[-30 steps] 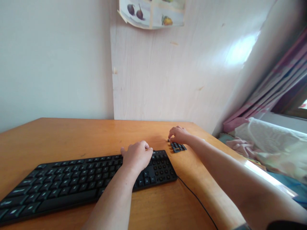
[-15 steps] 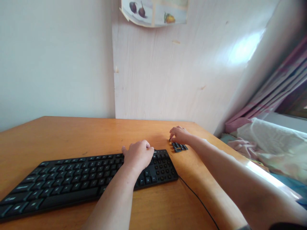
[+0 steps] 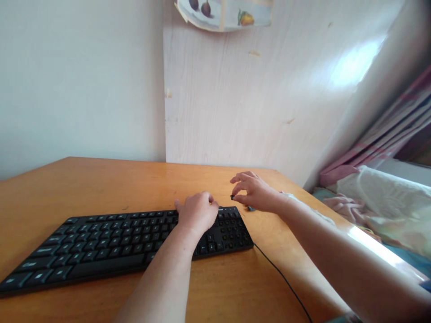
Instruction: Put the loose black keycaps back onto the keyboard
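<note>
A black keyboard [image 3: 114,242] lies on the wooden desk, and the numeric pad [image 3: 233,231] at its right end has bare key sockets without caps. My left hand [image 3: 198,213] rests over the keyboard's back edge, closed on it; most of its fingertips are hidden behind the hand. Just above the desk, past the keyboard's back right corner, my right hand [image 3: 251,190] pinches a small black keycap [image 3: 232,197] between thumb and forefinger. Under that hand a few loose keycaps [image 3: 249,208] show, mostly covered by it.
The keyboard's cable [image 3: 283,276] runs from its right end toward the desk's front. A wall stands behind the wooden desk [image 3: 134,179], with a fruit picture [image 3: 232,15] on it. Bedding [image 3: 380,197] and a pink curtain [image 3: 373,139] are at the right.
My right hand has lifted a keycap from beside the loose group and moved slightly left toward the keyboard. My left hand stays on the keyboard. The view has shifted a little.
</note>
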Demonstrator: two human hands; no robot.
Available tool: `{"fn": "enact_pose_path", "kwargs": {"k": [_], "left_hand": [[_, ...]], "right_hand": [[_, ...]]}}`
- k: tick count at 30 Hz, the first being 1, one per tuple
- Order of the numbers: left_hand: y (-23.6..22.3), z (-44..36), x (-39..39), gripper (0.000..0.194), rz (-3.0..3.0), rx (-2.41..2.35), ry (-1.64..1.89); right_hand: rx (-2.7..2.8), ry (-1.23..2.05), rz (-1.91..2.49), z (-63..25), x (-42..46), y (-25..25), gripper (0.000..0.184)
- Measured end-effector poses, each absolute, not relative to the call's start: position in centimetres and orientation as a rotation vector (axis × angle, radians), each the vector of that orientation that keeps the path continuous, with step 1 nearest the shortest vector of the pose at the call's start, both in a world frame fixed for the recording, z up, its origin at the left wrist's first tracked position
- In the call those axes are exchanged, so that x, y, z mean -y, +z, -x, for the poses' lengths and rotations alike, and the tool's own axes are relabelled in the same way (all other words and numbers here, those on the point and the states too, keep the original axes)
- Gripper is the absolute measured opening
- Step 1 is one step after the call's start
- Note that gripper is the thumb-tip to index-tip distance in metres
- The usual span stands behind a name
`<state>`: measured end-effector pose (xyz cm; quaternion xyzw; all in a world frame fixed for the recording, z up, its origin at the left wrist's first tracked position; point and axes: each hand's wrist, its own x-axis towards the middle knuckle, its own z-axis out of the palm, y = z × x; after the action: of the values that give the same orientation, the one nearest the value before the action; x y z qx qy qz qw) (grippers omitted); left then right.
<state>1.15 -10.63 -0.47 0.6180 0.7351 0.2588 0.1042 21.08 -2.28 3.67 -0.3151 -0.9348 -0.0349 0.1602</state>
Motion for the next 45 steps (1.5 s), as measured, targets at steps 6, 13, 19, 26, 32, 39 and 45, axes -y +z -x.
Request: {"fn": "enact_pose_path", "kwargs": {"k": [6, 13, 19, 26, 32, 39, 45], "left_hand": [[-0.3, -1.1, 10.6, 0.020, -1.796, -2.176, 0.776], [-0.4, -1.1, 10.6, 0.022, -1.795, -2.188, 0.786], [-0.4, -1.1, 10.6, 0.024, -1.783, -2.162, 0.797], [-0.3, -1.3, 10.7, 0.022, -1.783, -2.166, 0.836], [-0.1, -1.2, 10.9, 0.026, -1.761, -2.174, 0.814], [0.1, -1.3, 10.9, 0.027, -1.750, -2.171, 0.781], [0.2, -1.3, 10.9, 0.026, -1.744, -2.192, 0.765]], "right_hand": [[2.740, -0.078, 0.761, -19.7, 6.9, 3.9, 0.011], [2.791, -0.103, 0.743, -19.1, 8.2, 2.7, 0.012], [2.813, -0.122, 0.745, -18.8, 8.4, 2.3, 0.012], [2.836, -0.181, 0.772, -18.8, 8.4, 2.1, 0.012], [2.830, -0.177, 0.776, -18.8, 8.4, 2.0, 0.013], [2.832, -0.168, 0.776, -18.6, 8.3, 2.0, 0.013], [2.843, -0.159, 0.772, -18.3, 8.4, 2.3, 0.012]]}}
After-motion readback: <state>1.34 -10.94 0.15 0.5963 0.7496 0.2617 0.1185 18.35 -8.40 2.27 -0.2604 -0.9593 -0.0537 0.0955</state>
